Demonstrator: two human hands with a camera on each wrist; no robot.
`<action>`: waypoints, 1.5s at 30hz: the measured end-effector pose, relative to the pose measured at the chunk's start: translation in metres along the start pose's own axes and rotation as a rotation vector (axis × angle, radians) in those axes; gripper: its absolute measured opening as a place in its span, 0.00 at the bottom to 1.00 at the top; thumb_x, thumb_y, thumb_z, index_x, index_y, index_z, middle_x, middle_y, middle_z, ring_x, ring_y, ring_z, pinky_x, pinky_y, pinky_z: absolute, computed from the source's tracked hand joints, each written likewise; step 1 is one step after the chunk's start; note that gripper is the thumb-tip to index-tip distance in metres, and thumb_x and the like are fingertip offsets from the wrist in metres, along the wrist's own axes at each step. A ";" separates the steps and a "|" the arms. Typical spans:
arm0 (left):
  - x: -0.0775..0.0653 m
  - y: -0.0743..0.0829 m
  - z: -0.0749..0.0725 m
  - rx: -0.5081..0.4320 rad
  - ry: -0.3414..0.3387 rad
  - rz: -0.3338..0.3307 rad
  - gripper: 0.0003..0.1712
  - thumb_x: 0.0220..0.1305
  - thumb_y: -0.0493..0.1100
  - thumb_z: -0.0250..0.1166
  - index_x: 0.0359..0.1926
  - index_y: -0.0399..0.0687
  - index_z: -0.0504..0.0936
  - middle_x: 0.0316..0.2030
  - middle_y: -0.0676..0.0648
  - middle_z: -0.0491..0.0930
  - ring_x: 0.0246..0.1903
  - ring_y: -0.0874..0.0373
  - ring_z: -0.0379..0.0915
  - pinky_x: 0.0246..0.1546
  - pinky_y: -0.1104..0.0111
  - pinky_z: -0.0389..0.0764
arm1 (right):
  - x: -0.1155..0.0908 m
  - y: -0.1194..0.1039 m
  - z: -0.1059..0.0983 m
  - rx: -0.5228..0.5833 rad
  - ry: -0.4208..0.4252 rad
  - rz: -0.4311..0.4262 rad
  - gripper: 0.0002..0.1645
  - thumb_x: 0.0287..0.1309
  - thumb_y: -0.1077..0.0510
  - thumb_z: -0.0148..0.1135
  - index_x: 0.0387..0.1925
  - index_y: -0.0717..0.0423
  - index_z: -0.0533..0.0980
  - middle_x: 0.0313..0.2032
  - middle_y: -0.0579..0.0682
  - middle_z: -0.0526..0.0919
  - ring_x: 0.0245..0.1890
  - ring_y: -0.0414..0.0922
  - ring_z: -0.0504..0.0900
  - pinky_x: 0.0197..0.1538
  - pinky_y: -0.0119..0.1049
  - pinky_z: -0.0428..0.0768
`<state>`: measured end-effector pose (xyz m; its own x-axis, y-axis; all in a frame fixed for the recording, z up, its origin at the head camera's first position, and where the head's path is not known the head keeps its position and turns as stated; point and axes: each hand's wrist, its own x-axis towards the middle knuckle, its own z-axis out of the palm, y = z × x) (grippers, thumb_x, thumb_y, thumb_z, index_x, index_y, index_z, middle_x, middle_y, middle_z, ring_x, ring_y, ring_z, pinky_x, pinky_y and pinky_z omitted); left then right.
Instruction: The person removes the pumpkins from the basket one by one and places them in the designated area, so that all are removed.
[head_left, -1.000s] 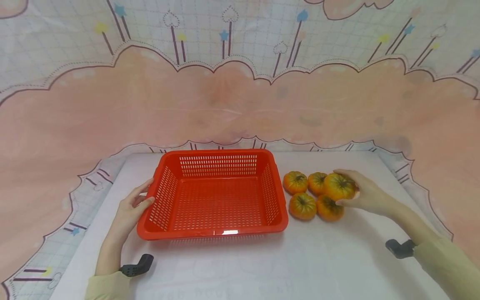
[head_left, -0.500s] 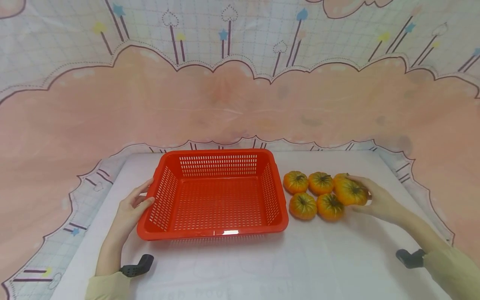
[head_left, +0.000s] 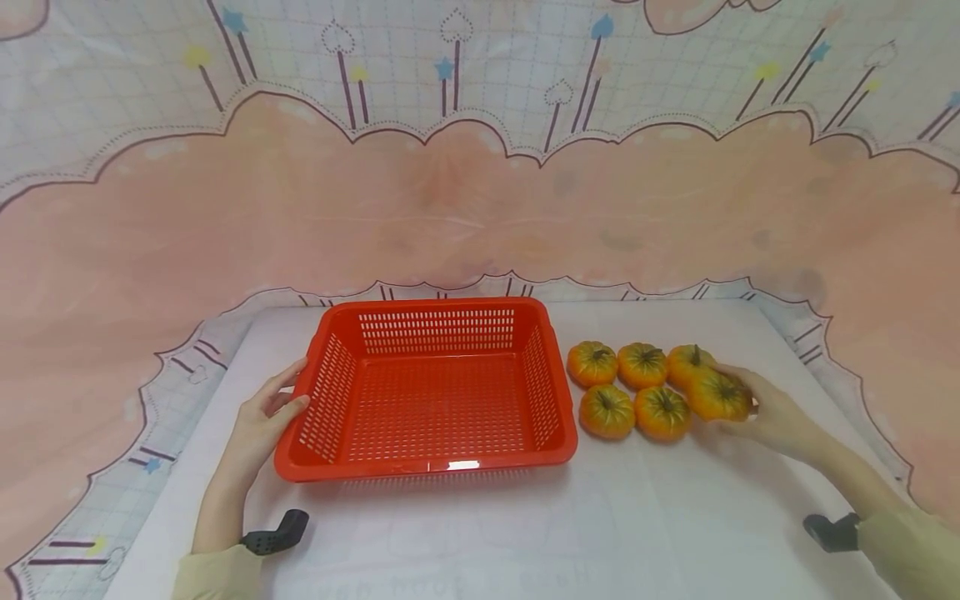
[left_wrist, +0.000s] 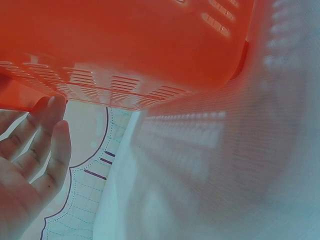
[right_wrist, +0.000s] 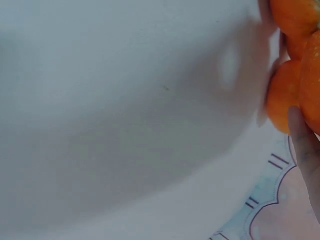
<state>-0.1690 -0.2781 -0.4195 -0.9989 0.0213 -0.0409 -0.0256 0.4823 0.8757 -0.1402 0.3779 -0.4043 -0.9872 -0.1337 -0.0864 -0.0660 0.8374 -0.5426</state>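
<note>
In the head view, a red plastic basket (head_left: pixel 435 408) with slotted walls stands on the table. My left hand (head_left: pixel 258 425) grips its left rim; in the left wrist view, the fingers (left_wrist: pixel 50 135) reach up to the rim from outside. Several small orange-yellow pumpkins (head_left: pixel 607 412) sit in two rows right of the basket. My right hand (head_left: pixel 765 412) holds one pumpkin (head_left: pixel 718 395) at the right end of the group, in front of the back-right pumpkin (head_left: pixel 687 363) and partly covering it. The right wrist view shows a finger (right_wrist: pixel 306 145) against the held pumpkin (right_wrist: pixel 312 85).
A white cloth (head_left: pixel 480 542) covers the table. Behind and along the sides hangs a printed pink and white curtain (head_left: pixel 480 217). Black wrist-worn devices (head_left: pixel 277 533) sit at both sleeves.
My right hand has carried the held pumpkin to the right and toward me, over and past the back-right pumpkin, which has come into view. The left hand and basket have stayed put.
</note>
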 end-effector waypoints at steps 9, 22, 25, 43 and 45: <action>0.000 0.000 0.000 0.008 -0.002 -0.013 0.36 0.70 0.56 0.52 0.75 0.64 0.51 0.70 0.42 0.60 0.45 0.82 0.65 0.41 0.81 0.77 | -0.003 0.015 0.009 0.036 0.010 0.018 0.54 0.50 0.46 0.71 0.71 0.58 0.54 0.68 0.72 0.56 0.64 0.75 0.56 0.57 0.75 0.58; 0.000 0.001 0.000 0.000 0.000 -0.010 0.36 0.70 0.56 0.53 0.75 0.63 0.51 0.68 0.42 0.60 0.44 0.82 0.66 0.41 0.80 0.78 | -0.005 0.022 0.022 0.011 -0.024 0.118 0.58 0.51 0.40 0.69 0.72 0.60 0.50 0.68 0.74 0.53 0.64 0.77 0.54 0.57 0.76 0.57; 0.000 -0.001 0.001 0.000 0.004 -0.002 0.36 0.70 0.55 0.53 0.75 0.62 0.52 0.67 0.41 0.61 0.44 0.82 0.67 0.41 0.80 0.78 | -0.005 0.024 0.025 0.006 -0.018 0.113 0.58 0.51 0.40 0.69 0.72 0.59 0.51 0.68 0.75 0.54 0.64 0.77 0.55 0.57 0.76 0.57; 0.000 -0.001 0.001 -0.007 0.002 0.012 0.36 0.70 0.55 0.53 0.75 0.62 0.52 0.67 0.41 0.61 0.44 0.82 0.67 0.41 0.80 0.78 | -0.003 0.025 0.029 0.045 -0.013 0.109 0.58 0.50 0.40 0.69 0.72 0.60 0.50 0.68 0.74 0.53 0.65 0.76 0.53 0.58 0.75 0.55; 0.000 -0.001 0.001 -0.008 0.003 0.013 0.36 0.70 0.54 0.53 0.75 0.62 0.52 0.67 0.41 0.61 0.44 0.82 0.67 0.41 0.80 0.78 | -0.003 0.025 0.029 0.050 -0.016 0.111 0.58 0.50 0.40 0.69 0.72 0.60 0.50 0.68 0.74 0.53 0.65 0.76 0.53 0.58 0.75 0.55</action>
<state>-0.1686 -0.2780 -0.4206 -0.9993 0.0247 -0.0279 -0.0129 0.4748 0.8800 -0.1349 0.3836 -0.4420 -0.9857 -0.0499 -0.1611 0.0515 0.8204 -0.5695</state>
